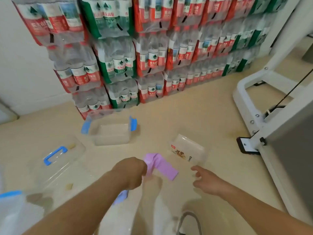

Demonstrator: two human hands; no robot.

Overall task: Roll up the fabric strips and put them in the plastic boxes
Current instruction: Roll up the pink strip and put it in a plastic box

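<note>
Shrink-wrapped water-bottle packs (144,53) stack against a white wall (20,68) on beige floor (194,112), beside a white metal frame (264,92).

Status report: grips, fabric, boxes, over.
Left grip holds purple fabric strip, not rolled. Right grip open, beside small labelled box. Clear box ahead, open top, path unobstructed.
</note>
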